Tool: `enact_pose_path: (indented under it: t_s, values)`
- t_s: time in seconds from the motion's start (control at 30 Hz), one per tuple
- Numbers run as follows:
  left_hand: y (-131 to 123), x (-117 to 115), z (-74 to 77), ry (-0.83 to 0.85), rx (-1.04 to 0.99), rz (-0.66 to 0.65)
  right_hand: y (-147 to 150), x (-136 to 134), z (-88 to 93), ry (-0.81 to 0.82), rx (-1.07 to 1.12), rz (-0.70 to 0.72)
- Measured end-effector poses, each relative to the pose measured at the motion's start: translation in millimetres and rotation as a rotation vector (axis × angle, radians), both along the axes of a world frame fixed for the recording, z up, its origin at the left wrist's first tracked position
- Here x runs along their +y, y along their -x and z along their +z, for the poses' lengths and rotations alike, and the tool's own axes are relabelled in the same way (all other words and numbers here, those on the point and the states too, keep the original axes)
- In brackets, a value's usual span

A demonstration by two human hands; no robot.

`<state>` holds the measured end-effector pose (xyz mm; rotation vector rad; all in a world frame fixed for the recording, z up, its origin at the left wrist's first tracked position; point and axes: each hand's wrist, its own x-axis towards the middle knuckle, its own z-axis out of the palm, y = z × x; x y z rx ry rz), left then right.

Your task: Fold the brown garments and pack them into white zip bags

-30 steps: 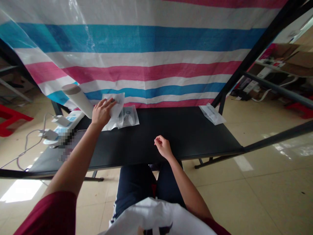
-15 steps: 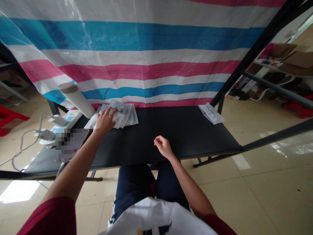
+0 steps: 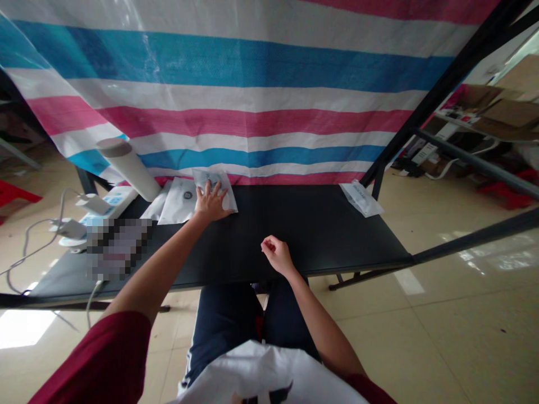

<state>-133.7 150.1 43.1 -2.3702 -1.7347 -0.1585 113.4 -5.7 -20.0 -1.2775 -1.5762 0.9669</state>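
Observation:
My left hand (image 3: 211, 203) lies flat with spread fingers on a clear plastic pouch (image 3: 214, 180) at the back of the black table (image 3: 303, 235). Beside that pouch on the left lies a white pouch with a dark round mark (image 3: 180, 199), overlapping more pouches. My right hand (image 3: 275, 253) rests near the table's front edge, fingers curled into a loose fist with nothing visible in it. Another white pouch (image 3: 361, 197) lies alone at the back right of the table.
A white cardboard tube (image 3: 124, 164) leans at the back left. White chargers with cables (image 3: 73, 227) and a blurred-out flat item (image 3: 115, 247) sit at the table's left end. A striped tarp (image 3: 252, 84) hangs behind. Black frame bars (image 3: 442, 84) run on the right.
My left hand moved right along the back of the table, spreading the pouches; it went from gripping a lifted pouch to lying flat on the rightmost one. The right hand stayed put.

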Motion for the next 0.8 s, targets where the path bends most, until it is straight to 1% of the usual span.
enact_pose_path:
  t_s: [0.1, 0.2, 0.27, 0.33, 0.4, 0.47, 0.53, 0.6, 0.67, 0.7, 0.77, 0.8]
  values:
    - [-6, 1, 1.6, -0.006, 0.01, -0.017, 2, -1, -0.9, -0.01, 0.005, -0.012]
    - [-15, -5, 5.6, -0.024, -0.006, -0.045, 3, 0, -3.7, -0.01, 0.045, -0.005]
    - [-22, -15, 7.3, -0.035, -0.024, -0.075, -2, 4, -7.3, -0.009, 0.11, -0.046]
    - [-27, -33, 6.3, -0.054, -0.051, -0.119, -19, 14, -12.1, -0.032, 0.165, -0.147]
    - [-30, -58, 1.5, -0.077, -0.096, -0.172, -52, 29, -17.1, -0.089, 0.154, -0.287]
    - [-28, -87, -7.0, -0.084, -0.156, -0.21, -98, 47, -21.3, -0.122, 0.109, -0.454]
    - [-21, -115, -17.7, -0.065, -0.22, -0.215, -153, 65, -23.2, -0.086, 0.111, -0.627]
    - [-13, -138, -29.0, -0.028, -0.283, -0.205, -207, 83, -22.0, -0.006, 0.202, -0.832]
    - [-6, -154, -39.9, 0.017, -0.352, -0.189, -253, 99, -17.9, 0.099, 0.304, -1.036]
    - [-3, -160, -45.0, 0.033, -0.387, -0.175, -271, 107, -15.2, 0.156, 0.354, -1.104]
    - [-1, -168, -53.6, 0.048, -0.435, -0.149, -299, 118, -9.6, 0.212, 0.419, -1.193]
    - [-1, -171, -56.9, 0.048, -0.443, -0.14, -308, 123, -6.9, 0.237, 0.404, -1.217]
